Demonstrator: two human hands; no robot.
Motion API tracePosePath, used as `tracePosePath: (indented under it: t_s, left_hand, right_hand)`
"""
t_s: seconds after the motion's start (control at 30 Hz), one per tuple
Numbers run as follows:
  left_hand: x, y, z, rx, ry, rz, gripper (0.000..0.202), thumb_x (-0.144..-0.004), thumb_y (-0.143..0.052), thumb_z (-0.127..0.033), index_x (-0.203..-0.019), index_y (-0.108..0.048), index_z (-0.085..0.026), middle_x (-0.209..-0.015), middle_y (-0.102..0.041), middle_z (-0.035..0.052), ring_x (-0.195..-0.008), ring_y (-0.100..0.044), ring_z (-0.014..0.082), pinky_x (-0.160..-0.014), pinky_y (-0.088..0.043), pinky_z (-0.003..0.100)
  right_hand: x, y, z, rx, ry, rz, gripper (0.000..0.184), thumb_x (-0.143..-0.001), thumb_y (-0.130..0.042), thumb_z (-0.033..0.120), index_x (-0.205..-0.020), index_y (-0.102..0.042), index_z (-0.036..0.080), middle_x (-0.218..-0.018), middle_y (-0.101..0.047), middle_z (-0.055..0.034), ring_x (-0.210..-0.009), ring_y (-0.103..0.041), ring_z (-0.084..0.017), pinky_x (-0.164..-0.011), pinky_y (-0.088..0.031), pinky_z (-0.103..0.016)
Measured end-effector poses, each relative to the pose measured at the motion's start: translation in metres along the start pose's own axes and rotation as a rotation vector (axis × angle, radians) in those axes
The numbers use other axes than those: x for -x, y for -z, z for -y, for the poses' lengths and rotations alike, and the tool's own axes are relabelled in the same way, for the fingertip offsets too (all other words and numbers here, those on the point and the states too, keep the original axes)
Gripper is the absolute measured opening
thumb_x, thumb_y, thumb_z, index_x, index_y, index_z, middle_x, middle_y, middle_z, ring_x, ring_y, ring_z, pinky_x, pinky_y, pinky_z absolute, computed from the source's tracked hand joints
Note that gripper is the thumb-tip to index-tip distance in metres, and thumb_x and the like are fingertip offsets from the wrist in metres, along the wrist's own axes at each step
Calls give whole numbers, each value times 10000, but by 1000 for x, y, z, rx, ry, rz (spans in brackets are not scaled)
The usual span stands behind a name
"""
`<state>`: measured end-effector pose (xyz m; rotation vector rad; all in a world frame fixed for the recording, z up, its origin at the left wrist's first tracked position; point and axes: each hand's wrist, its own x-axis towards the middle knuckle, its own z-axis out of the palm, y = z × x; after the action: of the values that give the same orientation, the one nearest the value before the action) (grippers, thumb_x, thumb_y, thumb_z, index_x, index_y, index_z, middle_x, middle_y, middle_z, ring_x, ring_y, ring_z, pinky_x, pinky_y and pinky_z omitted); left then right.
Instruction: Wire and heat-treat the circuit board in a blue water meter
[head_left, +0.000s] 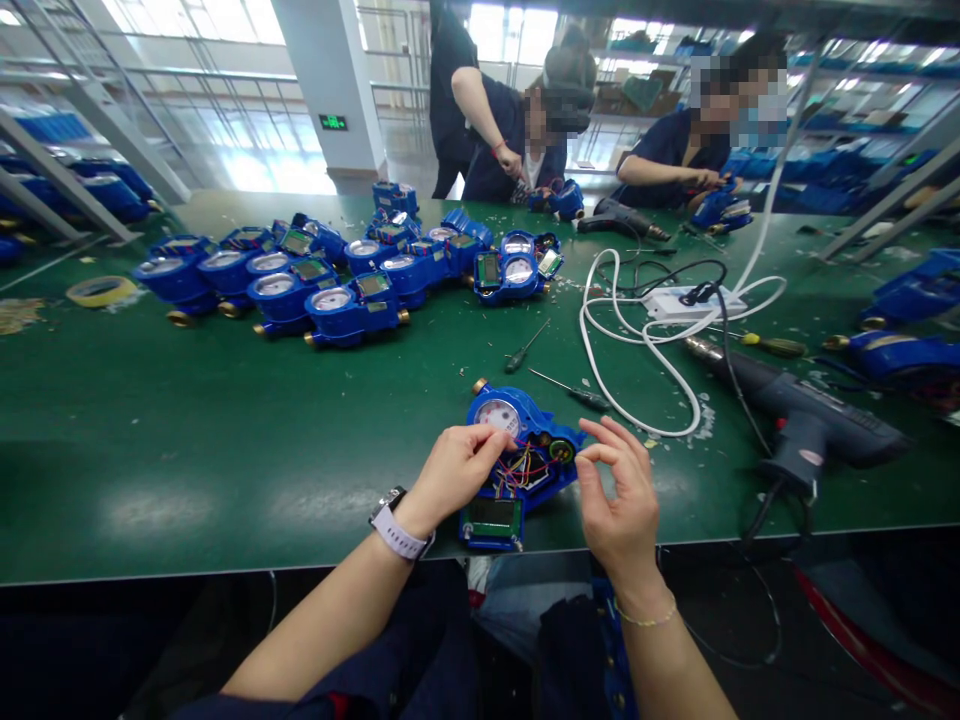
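A blue water meter (517, 425) lies opened on the green table (187, 440) near its front edge, with a round dial, a green circuit board (493, 517) and loose red and coloured wires (519, 467) showing. My left hand (454, 473), with a white wristwatch, rests on the meter and its fingers are pinched at the wires. My right hand (619, 490) hovers just right of the meter, thumb and forefinger pinched together; what they hold is too small to make out.
Several blue meters (330, 275) are grouped at the back left. Two screwdrivers (525, 347) lie behind the opened meter. A heat gun (802, 405), white cable (637, 340) and power strip (694, 302) sit to the right. Other people work at the far edge. A tape roll (101, 291) lies left.
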<state>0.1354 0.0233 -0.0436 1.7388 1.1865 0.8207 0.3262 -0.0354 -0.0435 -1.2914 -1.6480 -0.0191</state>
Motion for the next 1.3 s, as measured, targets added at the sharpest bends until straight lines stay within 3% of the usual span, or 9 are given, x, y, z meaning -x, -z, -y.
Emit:
tracePosePath:
  t_s: [0.13,0.2,0.3,0.4,0.6,0.9,1.13,1.3]
  left_hand:
    - [1,2,-1,43,23,2,415,-913,-448,-423,-853,-741,-134,-669,-656,2,-620,-546,130,-614,-412,225]
    - [1,3,-2,56,38,3,419,-907,-454,-432,-845,-737,-129,-594,-594,-13,-558,-480,112,-540,-361,213]
    - [1,3,-2,95,44,5,422,-900,-462,-444,-823,-725,-123,-566,-548,-20,-531,-428,100,-498,-316,207]
    - [2,2,-2,185,47,28,385,-879,-496,-441,-817,-695,-117,-634,-583,-6,-571,-458,103,-537,-353,208]
    - [5,0,0,216,70,70,237,-789,-622,-358,-844,-644,-128,-563,-459,-60,-504,-375,79,-496,-298,200]
    - [7,2,6,139,32,61,222,-839,-568,-346,-828,-624,-131,-613,-513,-35,-540,-412,91,-538,-341,210]
    - [6,-1,7,166,61,53,264,-824,-576,-379,-830,-644,-124,-566,-462,-54,-496,-352,77,-491,-273,199]
    - [6,-5,7,217,79,47,233,-813,-573,-345,-832,-654,-127,-637,-555,-20,-527,-422,87,-511,-319,199]
  right_hand:
    - [3,16,6,-127,47,128,237,-939,-443,140,-722,-513,206,-1045,-666,-62,-1172,-518,-276,-988,-394,-519]
    - [3,18,10,-135,98,165,216,-910,-476,131,-708,-506,204,-1074,-649,-65,-1174,-514,-281,-996,-388,-527]
    - [0,10,14,-25,114,138,71,-889,-517,162,-869,-576,196,-1265,-547,-120,-1251,-448,-311,-1012,-381,-546]
    - [-6,-4,12,149,131,159,141,-914,-525,190,-1008,-630,192,-1343,-496,-135,-1301,-387,-325,-1031,-358,-574]
    - [-18,-19,9,278,215,216,145,-897,-554,169,-843,-688,186,-1327,-540,-122,-1310,-382,-334,-1059,-295,-594]
    - [-16,-21,-2,207,152,213,153,-859,-541,167,-798,-678,200,-1249,-589,-87,-1294,-406,-320,-1058,-302,-584]
    - [-15,-23,-2,124,126,213,140,-882,-543,205,-808,-662,192,-1223,-587,-103,-1281,-411,-316,-1033,-337,-574]
    - [-12,-25,1,68,73,223,116,-882,-565,197,-820,-662,196,-1280,-535,-115,-1293,-385,-324,-1022,-332,-592]
